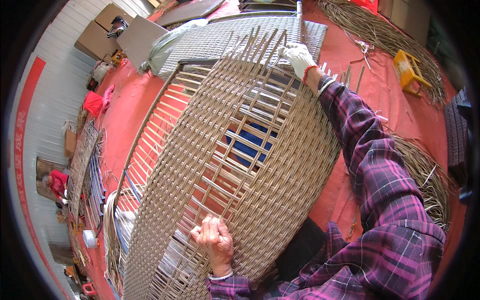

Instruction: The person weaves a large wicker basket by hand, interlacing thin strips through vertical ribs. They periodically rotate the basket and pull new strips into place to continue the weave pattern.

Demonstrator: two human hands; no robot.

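A large brown woven wicker panel [200, 130] lies in front of me, with an open lattice gap down its middle where bare strips cross. My left hand [215, 242], ungloved, rests at the near part of this gap, its fingers curled closed over the strips; what they pinch is hidden. Stretched out to the panel's far end, my right hand [299, 57] wears a white knit glove with a red cuff. Its fingers are closed beside the loose wicker strip ends [257, 45] that stick out there. Whether a strip is in them cannot be made out.
Behind lies a lighter woven panel [215, 37]. A slatted frame [160, 112] runs along the left. Bundles of wicker strands [422, 175] and a yellow stool [411, 72] are on the red floor covering at right. Other people [59, 181] are at far left and back.
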